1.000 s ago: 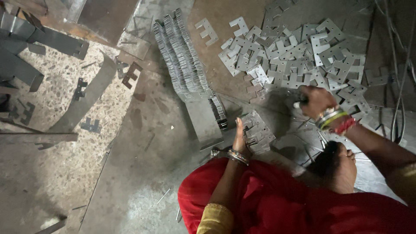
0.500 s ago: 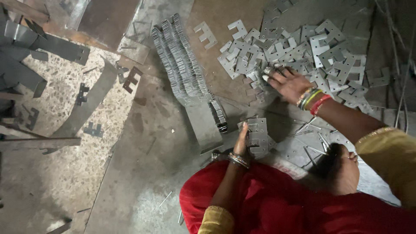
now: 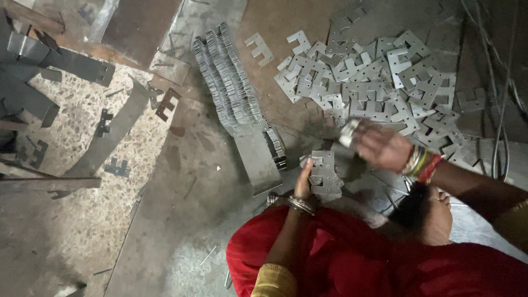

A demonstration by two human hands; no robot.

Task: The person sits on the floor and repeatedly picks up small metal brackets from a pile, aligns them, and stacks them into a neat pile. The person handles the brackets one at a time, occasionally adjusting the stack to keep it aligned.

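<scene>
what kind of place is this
Most likely a small metal workshop floor. Loose stamped metal plates lie in a heap, a long stacked row of plates sits beside it, and the left hand holds a small stack of plates.

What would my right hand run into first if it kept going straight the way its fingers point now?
Likely the small stack of stamped metal plates held in the left hand. The right hand, blurred and carrying a plate, points left toward it. Depth is unclear, so it may pass above.

No packages, labels, signs or screens.
</scene>
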